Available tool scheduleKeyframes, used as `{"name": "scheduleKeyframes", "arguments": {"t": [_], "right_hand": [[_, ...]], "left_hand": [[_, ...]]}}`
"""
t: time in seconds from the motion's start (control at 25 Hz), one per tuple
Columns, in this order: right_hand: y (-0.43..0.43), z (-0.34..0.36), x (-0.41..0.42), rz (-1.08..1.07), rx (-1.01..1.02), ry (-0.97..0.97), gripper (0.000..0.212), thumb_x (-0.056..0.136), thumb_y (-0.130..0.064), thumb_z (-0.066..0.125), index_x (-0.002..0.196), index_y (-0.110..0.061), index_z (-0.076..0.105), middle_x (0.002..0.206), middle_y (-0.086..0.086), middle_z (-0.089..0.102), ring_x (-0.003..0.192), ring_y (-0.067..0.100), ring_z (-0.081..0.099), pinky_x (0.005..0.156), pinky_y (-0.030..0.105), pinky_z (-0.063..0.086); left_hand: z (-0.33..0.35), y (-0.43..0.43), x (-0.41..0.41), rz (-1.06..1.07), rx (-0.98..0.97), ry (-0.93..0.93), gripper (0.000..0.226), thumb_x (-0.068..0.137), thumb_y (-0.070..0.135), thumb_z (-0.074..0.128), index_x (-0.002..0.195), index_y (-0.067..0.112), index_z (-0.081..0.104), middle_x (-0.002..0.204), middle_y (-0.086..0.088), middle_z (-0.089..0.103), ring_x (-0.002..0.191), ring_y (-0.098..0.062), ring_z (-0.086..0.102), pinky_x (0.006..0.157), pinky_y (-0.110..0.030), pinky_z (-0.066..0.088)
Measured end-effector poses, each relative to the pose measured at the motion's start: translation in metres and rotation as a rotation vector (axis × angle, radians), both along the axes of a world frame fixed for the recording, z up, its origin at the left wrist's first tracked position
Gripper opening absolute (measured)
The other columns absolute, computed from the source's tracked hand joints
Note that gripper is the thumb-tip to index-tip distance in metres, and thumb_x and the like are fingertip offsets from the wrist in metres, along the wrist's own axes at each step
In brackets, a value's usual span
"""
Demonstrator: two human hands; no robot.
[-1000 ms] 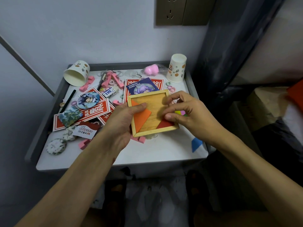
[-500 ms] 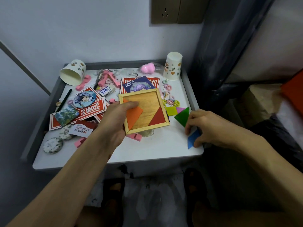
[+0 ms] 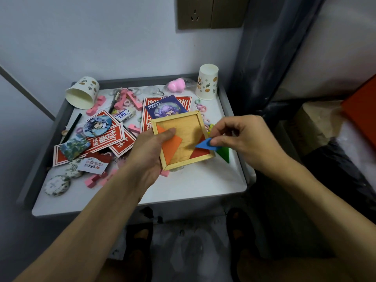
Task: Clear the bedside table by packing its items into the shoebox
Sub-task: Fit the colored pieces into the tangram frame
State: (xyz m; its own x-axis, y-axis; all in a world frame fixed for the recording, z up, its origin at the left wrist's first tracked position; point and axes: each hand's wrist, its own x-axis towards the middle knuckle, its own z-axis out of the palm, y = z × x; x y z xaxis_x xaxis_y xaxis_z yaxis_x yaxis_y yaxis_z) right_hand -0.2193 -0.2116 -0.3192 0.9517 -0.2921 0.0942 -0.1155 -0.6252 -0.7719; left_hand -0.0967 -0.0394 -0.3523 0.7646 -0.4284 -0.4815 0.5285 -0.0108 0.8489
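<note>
Two light, stiff pieces, best held by their edges: left hand (image 3: 150, 151) grips the square wooden puzzle tray (image 3: 187, 131), right hand (image 3: 246, 139) pinches a flat blue triangle (image 3: 205, 145) beside it.

From my seat, the puzzle tray (image 3: 187, 137) is over the middle of the bedside table (image 3: 203, 184). The left hand (image 3: 148, 151) grips the tray's 8 o'clock corner, thumb on a triangle (image 3: 171, 146) lying inside. At the tray's 3 o'clock the right hand (image 3: 242, 137) pinches a flat piece (image 3: 204, 145) above that edge. On the table, a tipped cup (image 3: 82, 92) lies at 10 o'clock, an upright cup (image 3: 207, 82) stands at 1 o'clock, cards (image 3: 105, 139) spread at 9, and round badges (image 3: 58, 185) sit at 8.
</note>
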Motion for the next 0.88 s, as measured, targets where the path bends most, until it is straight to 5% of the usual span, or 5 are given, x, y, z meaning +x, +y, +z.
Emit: {"name": "scheduleKeyframes", "arguments": {"t": [0.12, 0.28, 0.48, 0.8, 0.88], "right_hand": [[0.018, -0.005, 0.015, 0.027, -0.135, -0.017, 0.010, 0.075, -0.023, 0.080, 0.078, -0.028, 0.073, 0.078, -0.009, 0.063, 0.076, 0.005, 0.055, 0.068, 0.016, 0.044], [0.024, -0.012, 0.024, 0.064, -0.242, 0.001, 0.008, 0.076, -0.026, 0.078, 0.082, -0.028, 0.073, 0.078, -0.009, 0.061, 0.079, 0.005, 0.052, 0.072, 0.022, 0.044], [0.029, -0.015, 0.029, 0.136, -0.273, 0.012, 0.007, 0.078, -0.025, 0.077, 0.083, -0.024, 0.072, 0.080, -0.012, 0.065, 0.084, 0.008, 0.055, 0.076, 0.034, 0.048], [0.041, -0.020, 0.034, 0.192, -0.328, -0.039, 0.014, 0.073, -0.024, 0.081, 0.080, -0.021, 0.070, 0.076, -0.014, 0.058, 0.074, 0.002, 0.046, 0.067, 0.011, 0.036], [0.042, -0.019, 0.034, 0.217, -0.326, -0.037, 0.014, 0.073, -0.022, 0.081, 0.081, -0.019, 0.070, 0.079, -0.011, 0.063, 0.076, 0.002, 0.048, 0.070, 0.016, 0.040]], "left_hand": [[0.002, -0.006, -0.009, -0.058, -0.036, -0.038, 0.015, 0.094, 0.017, 0.064, 0.108, 0.020, 0.068, 0.097, -0.004, 0.077, 0.083, -0.025, 0.075, 0.066, -0.049, 0.061], [0.004, -0.008, -0.013, -0.053, -0.099, -0.009, 0.020, 0.095, 0.013, 0.062, 0.114, 0.013, 0.067, 0.098, -0.006, 0.077, 0.082, -0.023, 0.075, 0.058, -0.037, 0.060], [0.007, -0.003, -0.012, -0.050, -0.054, -0.016, 0.016, 0.095, 0.019, 0.063, 0.110, 0.019, 0.069, 0.102, -0.005, 0.076, 0.090, -0.026, 0.075, 0.086, -0.057, 0.056], [0.007, 0.000, -0.013, -0.005, -0.083, 0.033, 0.026, 0.096, 0.014, 0.059, 0.122, 0.012, 0.064, 0.112, -0.012, 0.073, 0.095, -0.030, 0.072, 0.093, -0.059, 0.052], [0.006, 0.001, -0.012, 0.000, -0.078, 0.042, 0.025, 0.096, 0.015, 0.060, 0.120, 0.012, 0.065, 0.114, -0.013, 0.072, 0.102, -0.034, 0.070, 0.097, -0.063, 0.047]]}}
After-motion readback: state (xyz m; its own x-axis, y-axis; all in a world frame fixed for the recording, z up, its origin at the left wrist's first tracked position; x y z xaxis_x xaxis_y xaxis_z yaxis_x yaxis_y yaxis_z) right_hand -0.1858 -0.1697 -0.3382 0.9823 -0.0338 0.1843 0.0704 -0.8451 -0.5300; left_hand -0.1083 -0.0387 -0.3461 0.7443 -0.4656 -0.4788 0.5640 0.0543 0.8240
